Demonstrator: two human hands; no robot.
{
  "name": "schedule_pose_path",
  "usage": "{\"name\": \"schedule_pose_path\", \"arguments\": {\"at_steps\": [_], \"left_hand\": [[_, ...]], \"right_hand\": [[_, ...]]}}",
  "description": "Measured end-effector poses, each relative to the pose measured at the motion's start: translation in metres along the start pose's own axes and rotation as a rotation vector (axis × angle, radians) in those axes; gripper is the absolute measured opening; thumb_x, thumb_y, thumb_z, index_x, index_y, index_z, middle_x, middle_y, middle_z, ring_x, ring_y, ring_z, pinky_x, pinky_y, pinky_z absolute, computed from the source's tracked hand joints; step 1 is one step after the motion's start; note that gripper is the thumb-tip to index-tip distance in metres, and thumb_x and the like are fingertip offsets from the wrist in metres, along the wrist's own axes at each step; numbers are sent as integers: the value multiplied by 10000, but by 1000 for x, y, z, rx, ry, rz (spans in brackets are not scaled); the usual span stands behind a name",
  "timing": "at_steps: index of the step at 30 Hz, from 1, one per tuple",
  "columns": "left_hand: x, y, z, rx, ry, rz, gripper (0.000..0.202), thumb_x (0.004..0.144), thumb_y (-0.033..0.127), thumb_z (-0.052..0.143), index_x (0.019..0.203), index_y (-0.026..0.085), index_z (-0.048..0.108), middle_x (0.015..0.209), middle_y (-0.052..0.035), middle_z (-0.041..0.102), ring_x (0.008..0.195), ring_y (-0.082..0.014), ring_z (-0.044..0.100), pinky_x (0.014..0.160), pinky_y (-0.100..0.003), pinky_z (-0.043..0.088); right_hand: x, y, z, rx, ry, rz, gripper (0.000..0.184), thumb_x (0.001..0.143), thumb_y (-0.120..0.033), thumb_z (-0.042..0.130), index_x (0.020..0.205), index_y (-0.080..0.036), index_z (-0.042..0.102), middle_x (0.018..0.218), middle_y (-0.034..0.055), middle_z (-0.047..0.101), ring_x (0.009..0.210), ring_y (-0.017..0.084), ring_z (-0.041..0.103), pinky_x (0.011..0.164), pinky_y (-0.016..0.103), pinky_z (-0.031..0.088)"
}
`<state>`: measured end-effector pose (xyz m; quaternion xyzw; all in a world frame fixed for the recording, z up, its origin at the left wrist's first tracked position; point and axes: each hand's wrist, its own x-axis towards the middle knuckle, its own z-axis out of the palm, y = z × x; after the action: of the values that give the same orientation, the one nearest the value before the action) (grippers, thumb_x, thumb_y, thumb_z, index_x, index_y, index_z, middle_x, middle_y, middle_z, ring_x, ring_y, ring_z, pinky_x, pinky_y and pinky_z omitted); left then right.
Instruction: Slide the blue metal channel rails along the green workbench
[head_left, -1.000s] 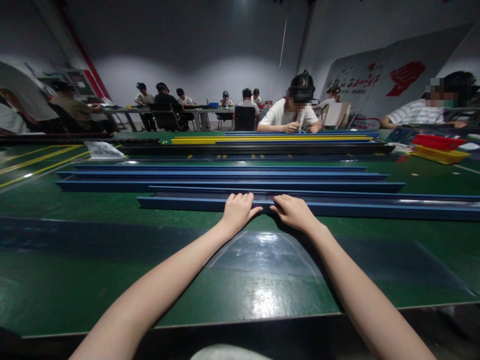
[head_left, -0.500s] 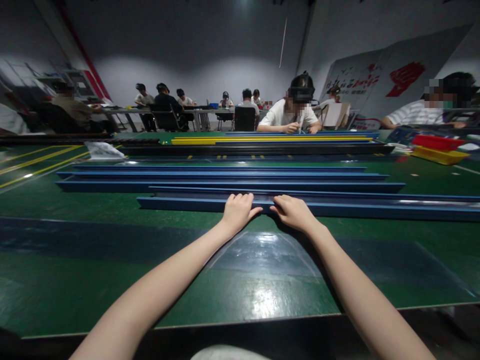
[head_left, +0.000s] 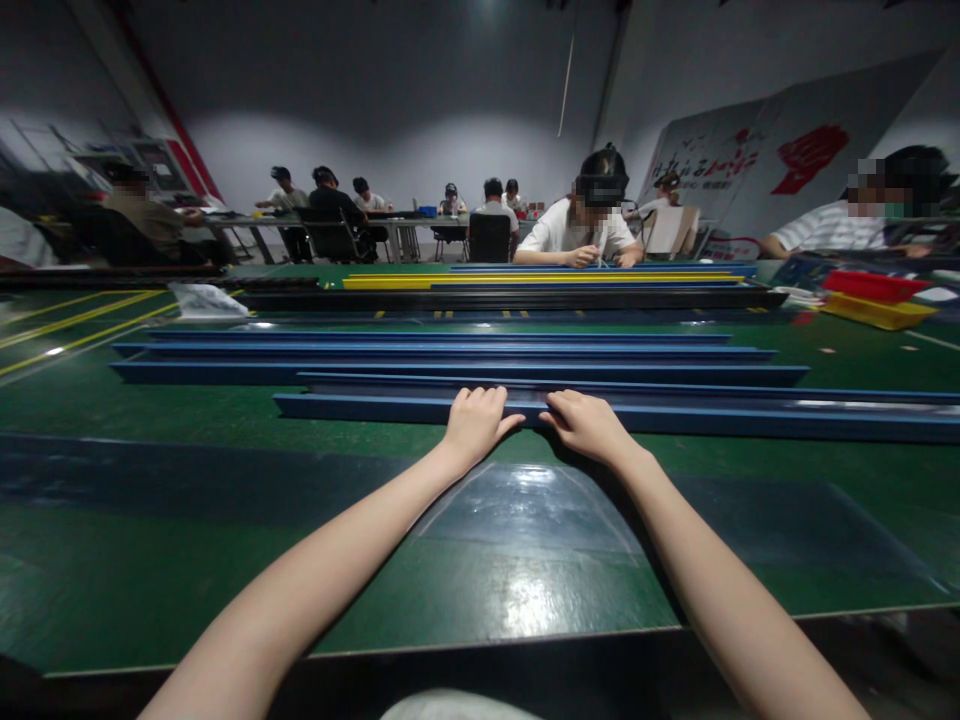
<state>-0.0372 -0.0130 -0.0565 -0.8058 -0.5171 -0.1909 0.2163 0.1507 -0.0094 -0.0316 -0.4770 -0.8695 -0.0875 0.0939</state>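
Note:
A long blue channel-shaped profile (head_left: 375, 407) lies crosswise on the green tabletop, its right end running out of view. My left hand (head_left: 475, 420) is closed over the near wall of this channel, fingers curled into its groove and thumb along the front face. A short gap to the right, my right hand (head_left: 583, 418) grips the same wall, its fingertips partly hidden. Just behind lie several more blue channels (head_left: 225, 374), parallel to one another and to the held one.
A clear plastic sheet (head_left: 225, 482) covers part of the green table (head_left: 390, 585) before me. Farther back are black profiles (head_left: 510, 299), a yellow profile (head_left: 405, 282) and a plastic bag (head_left: 208, 301). Red and yellow trays (head_left: 881, 310) sit at right. A co-worker (head_left: 555, 232) sits opposite.

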Motion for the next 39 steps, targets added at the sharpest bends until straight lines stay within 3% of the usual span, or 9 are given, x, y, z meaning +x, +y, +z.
{"name": "schedule_pose_path", "arguments": {"at_steps": [39], "left_hand": [[0,0,0,-14,-2,-1,391,821,522,430,860,148,536,758,-74,617,747,-211,549,661,-312,309]], "right_hand": [[1,0,0,-7,-1,-2,232,875,-327,359,838,-183,536,851,65,613,794,164,547,606,241,295]]}}
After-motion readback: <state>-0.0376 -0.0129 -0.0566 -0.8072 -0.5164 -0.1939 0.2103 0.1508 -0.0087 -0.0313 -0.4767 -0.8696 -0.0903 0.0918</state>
